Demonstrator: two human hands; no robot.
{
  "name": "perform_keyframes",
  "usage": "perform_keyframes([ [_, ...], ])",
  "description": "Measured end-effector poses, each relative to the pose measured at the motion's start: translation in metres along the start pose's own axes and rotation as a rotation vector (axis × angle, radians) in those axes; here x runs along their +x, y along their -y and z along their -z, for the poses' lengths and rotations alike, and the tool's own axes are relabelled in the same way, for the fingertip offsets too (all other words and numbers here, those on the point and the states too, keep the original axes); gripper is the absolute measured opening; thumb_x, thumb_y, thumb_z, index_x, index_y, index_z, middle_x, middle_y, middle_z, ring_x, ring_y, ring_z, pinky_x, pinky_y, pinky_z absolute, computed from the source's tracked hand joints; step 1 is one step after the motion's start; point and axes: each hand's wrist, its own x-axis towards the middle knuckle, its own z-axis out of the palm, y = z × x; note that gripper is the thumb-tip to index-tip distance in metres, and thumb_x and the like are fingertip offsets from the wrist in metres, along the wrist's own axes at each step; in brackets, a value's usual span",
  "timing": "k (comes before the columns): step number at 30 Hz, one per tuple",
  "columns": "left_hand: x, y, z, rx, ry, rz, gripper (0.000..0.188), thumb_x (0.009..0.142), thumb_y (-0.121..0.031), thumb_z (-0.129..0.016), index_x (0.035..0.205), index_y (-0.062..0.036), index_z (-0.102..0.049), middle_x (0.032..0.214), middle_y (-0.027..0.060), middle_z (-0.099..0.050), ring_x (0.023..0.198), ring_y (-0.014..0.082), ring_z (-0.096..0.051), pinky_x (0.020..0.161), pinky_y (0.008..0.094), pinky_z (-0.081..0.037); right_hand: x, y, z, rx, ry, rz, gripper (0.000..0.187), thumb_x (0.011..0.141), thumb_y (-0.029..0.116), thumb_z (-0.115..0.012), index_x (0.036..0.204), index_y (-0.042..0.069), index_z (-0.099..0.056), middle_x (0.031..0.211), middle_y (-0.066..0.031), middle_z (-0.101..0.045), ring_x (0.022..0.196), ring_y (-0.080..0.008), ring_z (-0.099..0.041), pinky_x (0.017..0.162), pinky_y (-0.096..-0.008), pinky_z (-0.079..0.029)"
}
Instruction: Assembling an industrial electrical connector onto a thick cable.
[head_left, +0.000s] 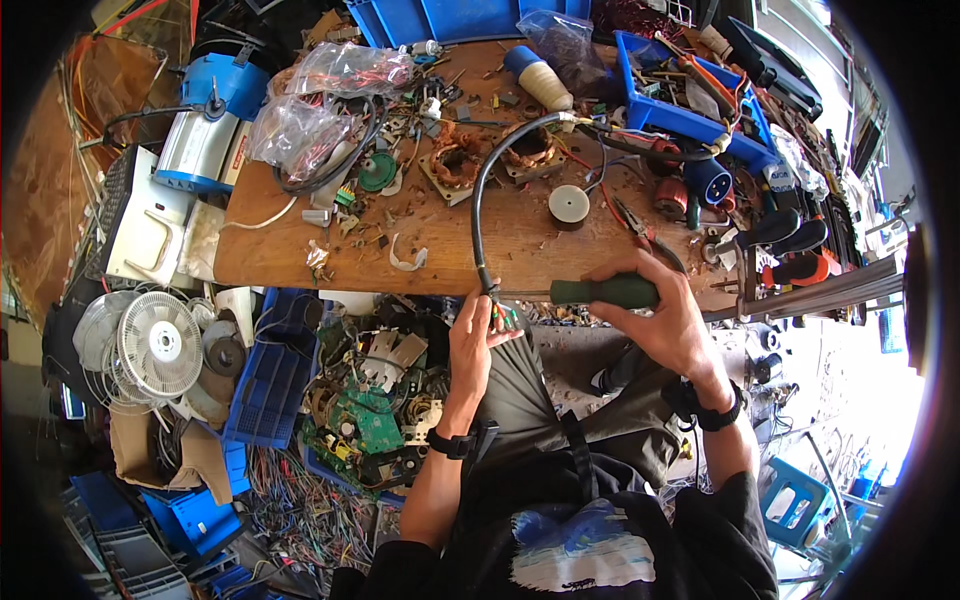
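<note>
My right hand [668, 312] is closed around the dark green handle of a screwdriver [605, 292], held level just off the table's front edge. Its thin shaft points left and reaches my left hand [472, 345], which pinches the end of a thick black cable [477, 215]. Small green and coloured bits, perhaps wire ends or a terminal, show at those left fingers, too small to make out. From there the cable arches up over the table to the far right. Close beyond my right hand lie pliers [640, 225] with red and black handles.
The wooden table [370, 265] bears copper-wound coils [455, 165], a white-topped round piece [569, 206], a cone of thread [540, 80] and plastic bags [300, 130]. A blue bin [680, 120] of tools stands far right. Circuit boards [365, 415] and a fan [160, 345] are below left.
</note>
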Motion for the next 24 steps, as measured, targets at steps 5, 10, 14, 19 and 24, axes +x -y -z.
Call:
perform_keyframes([
  [5,0.0,-0.001,0.0,-0.004,-0.005,0.016,0.061,0.118,-0.047,-0.052,0.155,0.0015,-0.055,0.09,0.0,-0.05,0.086,0.009,-0.059,0.088,0.0452,-0.071,0.011,0.001,0.0,0.044,-0.048,-0.229,0.031,0.097,0.023,-0.086,0.114,0.0,-0.072,0.098,-0.0133,-0.079,0.086,-0.0167,-0.075,0.079,-0.0333,-0.058],
  [10,0.0,-0.001,0.0,-0.066,-0.005,0.036,0.047,0.121,-0.034,-0.049,0.154,-0.0029,-0.058,0.092,-0.0033,-0.05,0.083,0.0051,-0.055,0.086,0.0375,-0.069,0.016,0.0,0.0,0.048,-0.045,-0.205,0.034,0.096,0.024,-0.086,0.114,0.0,-0.07,0.096,-0.0131,-0.078,0.087,-0.0174,-0.074,0.08,-0.0343,-0.059],
  [14,0.0,0.0,0.0,-0.086,-0.012,0.05,0.045,0.121,-0.033,-0.049,0.153,-0.0037,-0.059,0.092,-0.0032,-0.05,0.084,0.0055,-0.055,0.087,0.0385,-0.07,0.015,0.001,0.001,-0.043,-0.018,-0.1,0.034,0.097,0.025,-0.086,0.113,0.0,-0.07,0.096,-0.014,-0.077,0.088,-0.0197,-0.075,0.081,-0.0361,-0.059],
  [19,0.001,0.003,0.001,-0.115,-0.024,0.06,0.048,0.12,-0.036,-0.051,0.152,-0.0027,-0.06,0.092,-0.0019,-0.049,0.083,0.0067,-0.054,0.087,0.043,-0.07,0.014,0.002,-0.005,-0.074,-0.093,-0.043,0.033,0.096,0.027,-0.086,0.111,0.002,-0.07,0.093,-0.017,-0.078,0.086,-0.0265,-0.078,0.081,-0.0386,-0.059],
  [24,0.003,0.007,0.001,-0.128,-0.028,0.026,0.053,0.118,-0.04,-0.052,0.152,0.0,-0.058,0.093,0.0002,-0.052,0.083,0.0082,-0.052,0.089,0.05,-0.07,0.02,0.01,-0.012,-0.193,-0.122,-0.14,0.036,0.096,0.032,-0.086,0.107,0.002,-0.069,0.09,-0.0191,-0.077,0.082,-0.034,-0.078,0.079,-0.0384,-0.058],
])
